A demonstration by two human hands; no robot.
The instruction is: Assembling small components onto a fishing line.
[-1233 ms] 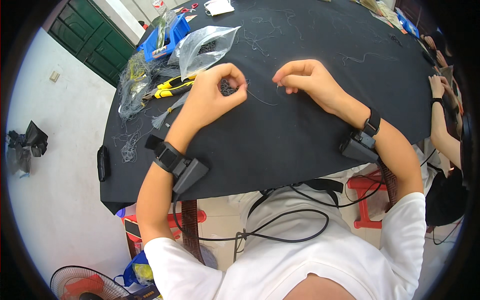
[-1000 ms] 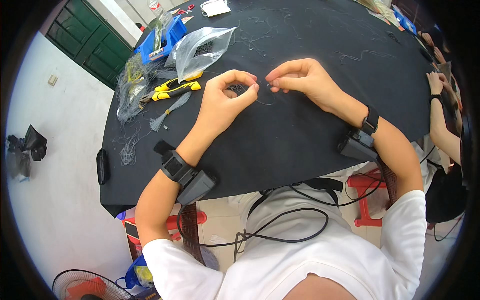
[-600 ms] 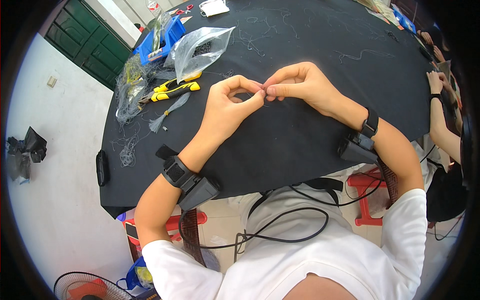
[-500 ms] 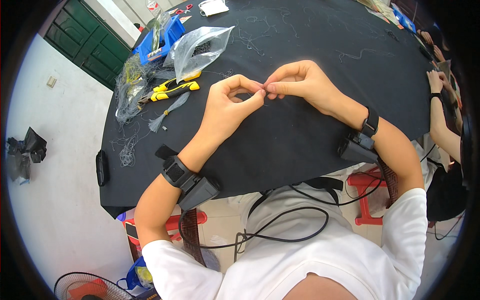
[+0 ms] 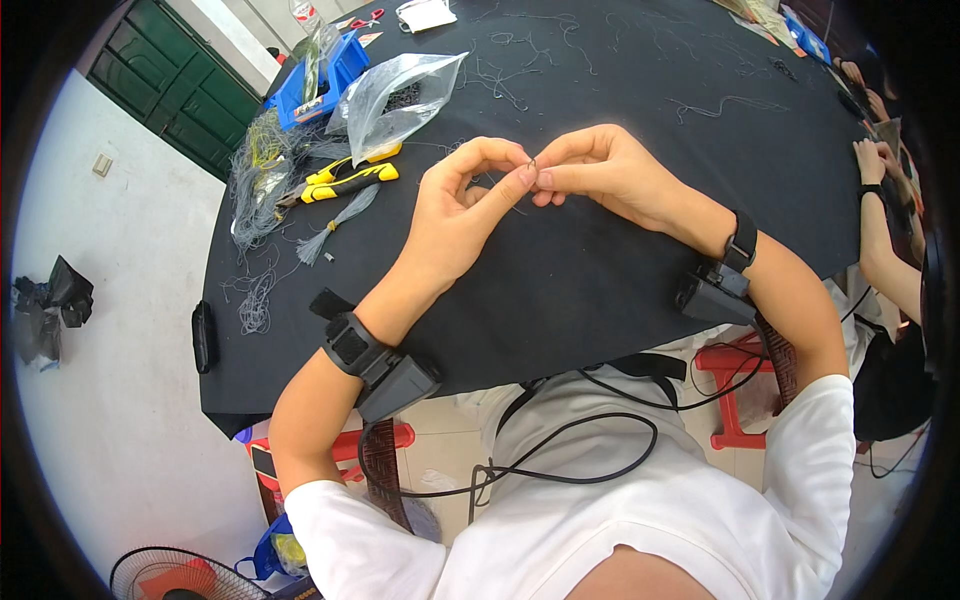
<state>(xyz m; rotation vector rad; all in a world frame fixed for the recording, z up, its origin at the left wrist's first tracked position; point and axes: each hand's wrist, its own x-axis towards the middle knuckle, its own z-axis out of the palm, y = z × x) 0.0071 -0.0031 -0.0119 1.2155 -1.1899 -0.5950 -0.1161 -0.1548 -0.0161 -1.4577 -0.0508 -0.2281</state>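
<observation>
My left hand (image 5: 468, 195) and my right hand (image 5: 605, 178) meet above the black-covered table (image 5: 560, 300), fingertips touching. Both are closed in a pinch. Between them a small dark curved piece (image 5: 533, 162), hook-like, pokes up at the fingertips; a thin grey line trails just below. Fingers hide most of it. Left of my left hand lie yellow-and-black pliers (image 5: 345, 185) and a tied bundle of grey line (image 5: 345, 222). Beyond them stands an open clear plastic bag (image 5: 400, 105) with small dark pieces inside.
A tangled heap of grey line (image 5: 258, 185) lies by a blue bin (image 5: 325, 80) at the far left. Loose strands are scattered over the far side. A black case (image 5: 204, 336) sits at the left edge. Another person's arm (image 5: 880, 220) rests at the right edge.
My left fingertips have risen slightly and shifted their pinch. The dark curved piece now shows above the fingertips. Everything on the table stays put.
</observation>
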